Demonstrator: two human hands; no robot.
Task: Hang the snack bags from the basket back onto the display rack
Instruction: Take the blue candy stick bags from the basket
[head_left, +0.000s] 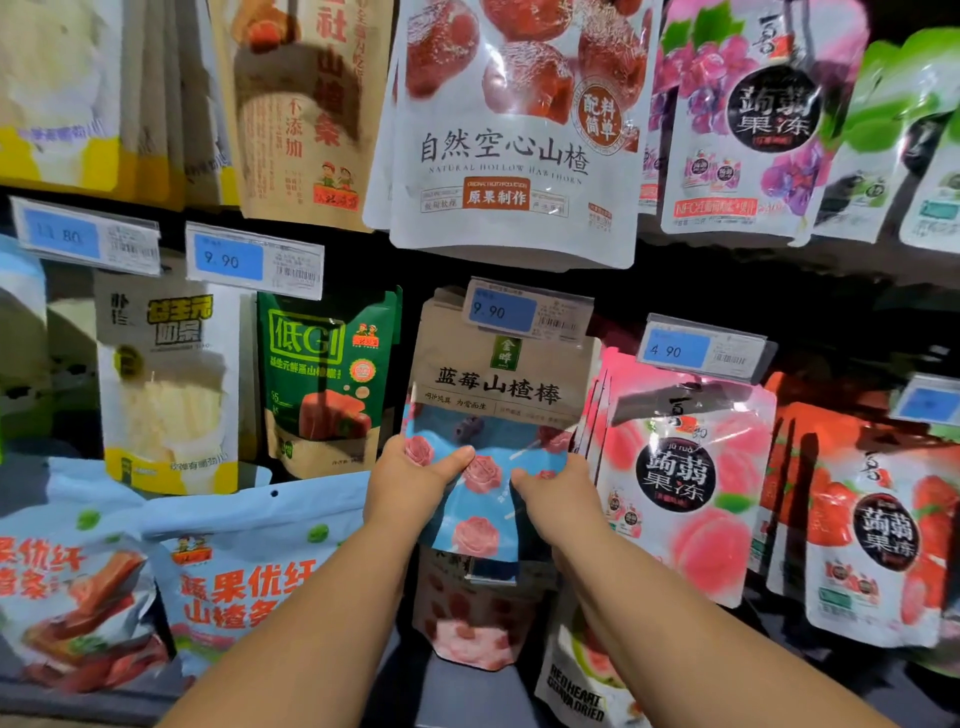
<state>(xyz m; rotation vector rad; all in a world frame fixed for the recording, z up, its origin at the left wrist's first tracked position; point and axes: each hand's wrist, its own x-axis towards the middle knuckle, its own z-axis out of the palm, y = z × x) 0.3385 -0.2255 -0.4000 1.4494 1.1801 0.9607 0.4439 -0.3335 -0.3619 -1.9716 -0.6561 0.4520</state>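
Note:
A brown and blue snack bag (496, 395) with pink rose-shaped sweets printed on it hangs at the middle of the display rack, its top under a 9.90 price tag (524, 312). My left hand (410, 483) grips its lower left side, thumb across the front. My right hand (558, 493) grips the lower right side the same way. The basket is out of view.
Hanging bags crowd every side: a green bag (322, 384) to the left, pink peach jelly bags (685, 483) to the right, a white hawthorn bag (514, 135) above, and a pink bag (472, 613) below. Blue bags (234, 577) lie at lower left.

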